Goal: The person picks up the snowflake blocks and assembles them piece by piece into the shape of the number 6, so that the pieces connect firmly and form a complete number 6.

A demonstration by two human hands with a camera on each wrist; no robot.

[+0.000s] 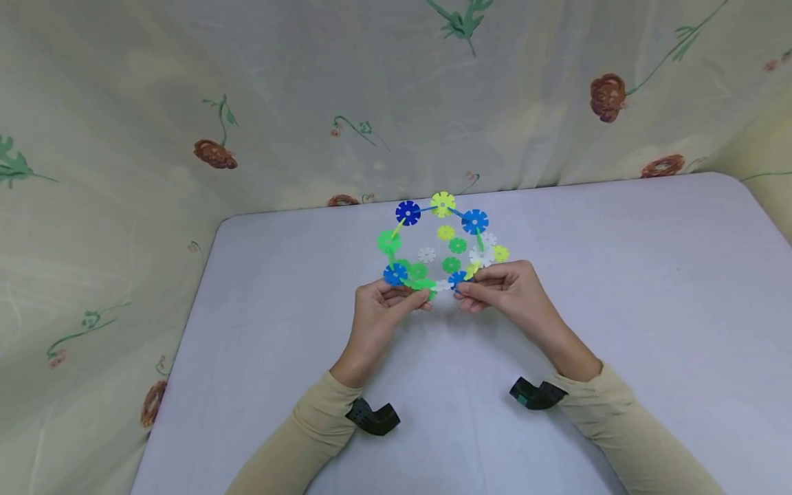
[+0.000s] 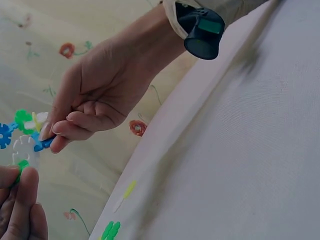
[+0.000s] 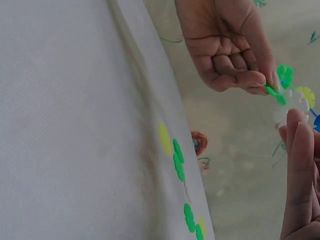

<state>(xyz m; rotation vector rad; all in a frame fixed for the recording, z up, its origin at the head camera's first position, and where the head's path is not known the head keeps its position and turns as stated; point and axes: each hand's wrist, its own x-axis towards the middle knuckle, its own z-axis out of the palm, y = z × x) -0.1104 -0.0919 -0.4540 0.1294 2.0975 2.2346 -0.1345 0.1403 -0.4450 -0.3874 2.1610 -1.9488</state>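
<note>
Flowered cloth (image 1: 278,75) backs a white table (image 1: 650,289) bearing loose discs (image 1: 458,245); left hand (image 1: 383,309) and right hand (image 1: 518,294) both pinch a disc ring (image 1: 475,221), at green and blue pieces respectively.

Downward head view, closer wrist views, shared disc ring (image 1: 475,221)

Pale floral curtain (image 1: 278,69) covered the top and left of the frame, brown flower (image 1: 608,97) upper right, green leaves (image 1: 460,25) top center. Whitish table (image 1: 668,302) with rounded corners filled the lower part, and the light was kinda soft.
</note>
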